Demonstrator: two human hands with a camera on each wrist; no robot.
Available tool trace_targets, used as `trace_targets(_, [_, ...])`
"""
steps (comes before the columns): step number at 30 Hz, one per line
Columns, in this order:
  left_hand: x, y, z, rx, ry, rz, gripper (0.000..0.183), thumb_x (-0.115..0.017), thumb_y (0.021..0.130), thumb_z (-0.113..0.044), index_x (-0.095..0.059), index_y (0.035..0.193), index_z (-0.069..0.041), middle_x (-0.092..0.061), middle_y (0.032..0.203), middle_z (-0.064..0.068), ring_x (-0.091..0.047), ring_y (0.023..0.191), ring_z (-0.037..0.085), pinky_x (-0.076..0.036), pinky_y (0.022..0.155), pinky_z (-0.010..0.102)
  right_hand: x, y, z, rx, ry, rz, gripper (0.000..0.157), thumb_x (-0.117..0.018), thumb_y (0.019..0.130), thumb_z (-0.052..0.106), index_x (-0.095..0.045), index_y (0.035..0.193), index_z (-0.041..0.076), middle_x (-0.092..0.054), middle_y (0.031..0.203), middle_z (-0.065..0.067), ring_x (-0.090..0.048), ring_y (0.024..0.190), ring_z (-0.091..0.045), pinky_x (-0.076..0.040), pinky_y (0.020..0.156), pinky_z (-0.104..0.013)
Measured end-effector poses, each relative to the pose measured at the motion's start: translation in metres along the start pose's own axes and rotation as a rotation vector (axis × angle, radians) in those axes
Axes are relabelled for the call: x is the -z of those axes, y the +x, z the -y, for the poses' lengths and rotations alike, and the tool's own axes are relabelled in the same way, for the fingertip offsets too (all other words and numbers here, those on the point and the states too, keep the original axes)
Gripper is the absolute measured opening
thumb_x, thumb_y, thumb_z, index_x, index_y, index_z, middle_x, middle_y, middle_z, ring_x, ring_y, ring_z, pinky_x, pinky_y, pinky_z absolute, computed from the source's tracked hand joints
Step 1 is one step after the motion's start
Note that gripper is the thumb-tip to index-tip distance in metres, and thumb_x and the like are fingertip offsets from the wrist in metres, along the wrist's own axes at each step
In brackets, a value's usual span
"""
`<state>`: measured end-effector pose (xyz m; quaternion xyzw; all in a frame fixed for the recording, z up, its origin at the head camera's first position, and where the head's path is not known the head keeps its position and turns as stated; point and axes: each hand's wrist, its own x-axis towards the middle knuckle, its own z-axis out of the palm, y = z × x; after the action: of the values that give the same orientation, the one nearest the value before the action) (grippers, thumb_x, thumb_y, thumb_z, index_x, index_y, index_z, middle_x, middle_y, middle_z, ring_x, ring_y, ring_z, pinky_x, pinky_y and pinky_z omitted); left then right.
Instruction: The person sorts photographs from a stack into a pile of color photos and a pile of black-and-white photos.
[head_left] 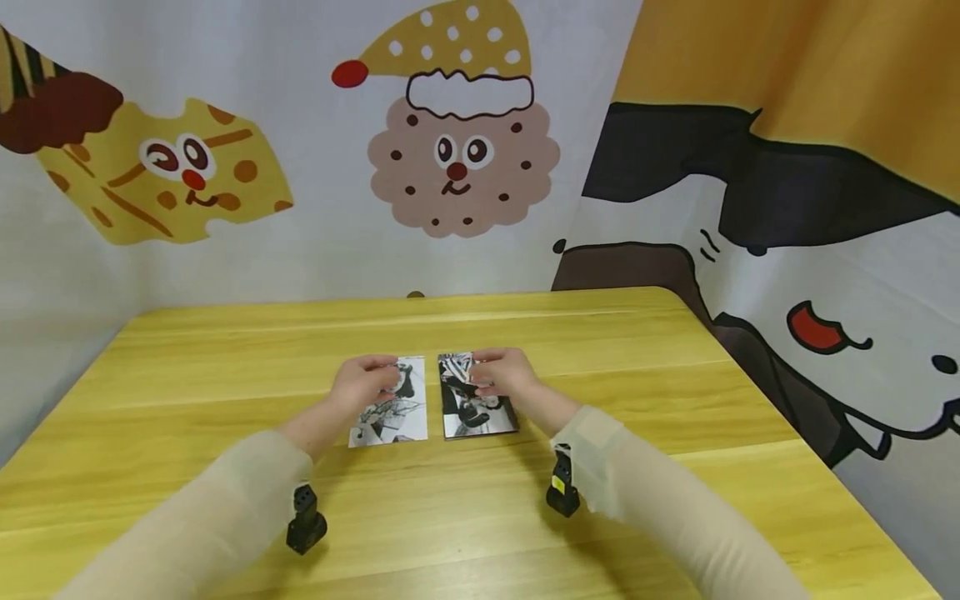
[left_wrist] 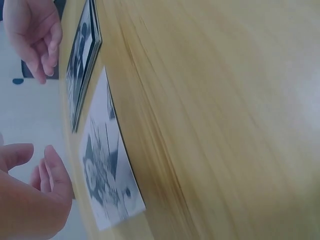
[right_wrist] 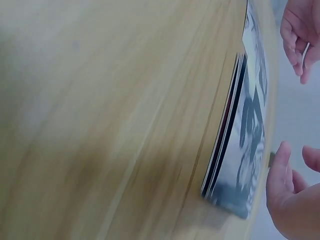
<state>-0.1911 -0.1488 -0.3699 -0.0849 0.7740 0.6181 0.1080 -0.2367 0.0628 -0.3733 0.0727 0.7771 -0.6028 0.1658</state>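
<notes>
A black-and-white photo print (head_left: 397, 423) lies flat on the wooden table. To its right, past a narrow gap, sits a small stack of similar prints (head_left: 474, 418), whose layered edges show in the right wrist view. My left hand (head_left: 362, 385) hovers over the single print, thumb and fingers apart; the left wrist view shows nothing between them. Above the stack my right hand (head_left: 510, 375) is held much the same way, its fingers (right_wrist: 281, 167) loosely bent and holding nothing. Both hands partly cover the prints in the head view.
The wood-grain table (head_left: 420, 517) runs to a back edge just beyond the prints. Behind it hangs a curtain (head_left: 300, 267) with cartoon figures. A small black device (head_left: 306, 521) sits at the left wrist, and another (head_left: 562, 487) at the right.
</notes>
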Motion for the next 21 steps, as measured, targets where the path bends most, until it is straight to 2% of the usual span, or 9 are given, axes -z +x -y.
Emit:
trace_targets(4, [-0.011, 0.006, 0.000, 0.011, -0.002, 0.019, 0.047, -0.048, 0.094, -0.008, -0.040, 0.137, 0.005, -0.045, 0.135, 0.027, -0.050, 0.120, 0.037, -0.053, 0.095, 0.036, 0.013, 0.003, -0.004, 0.000, 0.017, -0.024, 0.042, -0.061, 0.086, 0.001, -0.054, 0.128, -0.002, -0.060, 0.120, -0.023, -0.064, 0.094, -0.028, -0.061, 0.071, -0.029])
trace_targets(7, [-0.020, 0.009, -0.001, 0.025, -0.009, 0.019, 0.045, -0.048, 0.093, -0.009, -0.043, 0.136, 0.004, -0.048, 0.132, 0.027, -0.054, 0.114, 0.035, -0.056, 0.090, 0.035, 0.022, 0.004, -0.007, -0.002, 0.018, -0.042, 0.043, -0.060, 0.086, -0.001, -0.053, 0.129, -0.003, -0.061, 0.115, -0.025, -0.065, 0.088, -0.026, -0.061, 0.070, -0.029])
trace_targets(11, [-0.030, 0.011, 0.000, 0.036, -0.010, 0.020, 0.044, -0.049, 0.092, -0.007, -0.045, 0.135, 0.004, -0.051, 0.129, 0.026, -0.056, 0.109, 0.031, -0.057, 0.087, 0.033, 0.031, 0.003, -0.010, -0.003, 0.005, -0.059, 0.043, -0.061, 0.086, -0.001, -0.053, 0.128, -0.004, -0.063, 0.109, -0.026, -0.061, 0.068, -0.013, -0.061, 0.065, -0.027])
trace_targets(14, [-0.036, 0.013, 0.001, 0.044, -0.014, 0.024, 0.044, -0.050, 0.090, -0.006, -0.046, 0.134, 0.004, -0.052, 0.128, 0.026, -0.058, 0.107, 0.030, -0.057, 0.087, 0.032, 0.035, 0.003, -0.012, 0.002, -0.001, -0.058, 0.043, -0.060, 0.086, -0.002, -0.052, 0.128, -0.006, -0.062, 0.112, -0.028, -0.061, 0.067, -0.013, -0.061, 0.066, -0.028])
trace_targets(17, [-0.042, 0.014, 0.002, 0.054, -0.017, 0.025, 0.044, -0.051, 0.088, -0.004, -0.048, 0.131, 0.005, -0.057, 0.119, 0.024, -0.061, 0.092, 0.024, -0.058, 0.081, 0.029, 0.038, 0.002, -0.016, 0.002, -0.015, -0.061, 0.043, -0.060, 0.086, -0.002, -0.052, 0.128, -0.006, -0.062, 0.114, -0.028, -0.062, 0.070, -0.013, -0.061, 0.068, -0.029])
trace_targets(21, [-0.048, 0.015, 0.004, 0.072, -0.020, 0.020, 0.042, -0.052, 0.087, -0.002, -0.051, 0.128, 0.006, -0.062, 0.103, 0.019, -0.059, 0.070, 0.013, -0.059, 0.068, 0.023, 0.042, 0.003, -0.020, -0.010, -0.034, -0.080, 0.043, -0.060, 0.085, -0.003, -0.053, 0.127, -0.005, -0.062, 0.115, -0.027, -0.064, 0.074, -0.016, -0.061, 0.072, -0.031])
